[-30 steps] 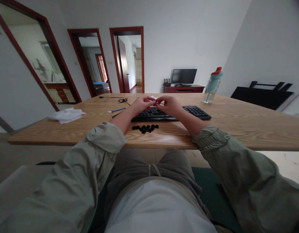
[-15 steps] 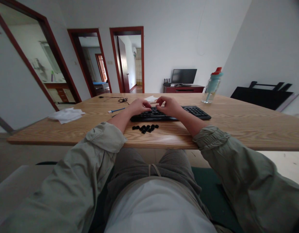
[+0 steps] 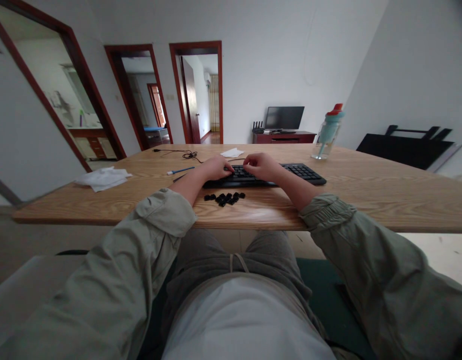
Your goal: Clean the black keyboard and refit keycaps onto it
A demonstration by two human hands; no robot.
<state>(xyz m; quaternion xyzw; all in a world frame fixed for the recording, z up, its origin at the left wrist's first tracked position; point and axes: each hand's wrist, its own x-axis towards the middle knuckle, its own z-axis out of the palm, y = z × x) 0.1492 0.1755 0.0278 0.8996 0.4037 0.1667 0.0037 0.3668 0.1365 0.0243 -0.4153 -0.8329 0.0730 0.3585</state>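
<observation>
A black keyboard (image 3: 306, 173) lies on the wooden table in front of me, its right part in plain sight. Over its left end is my left hand (image 3: 217, 168), fingers curled together with the tips down at the keys. My right hand (image 3: 261, 165) is bent in a pinch above the keys just right of it, with a small gap between the hands. Whatever the fingertips hold is too small or hidden to make out. Several loose black keycaps (image 3: 225, 199) are piled on the table between the keyboard and the near edge.
Left of the keyboard lie a blue-and-white brush (image 3: 180, 170) and a coiled black cable (image 3: 189, 155). White tissues (image 3: 103, 178) are at the table's left, and another white sheet (image 3: 232, 152) lies behind the keyboard. A water bottle (image 3: 326, 135) stands at the back right.
My left hand has dropped slightly toward the keys, its fingers now lower on the keyboard. The right hand has shifted a little down, its fingers more closed. The keycap pile looks the same.
</observation>
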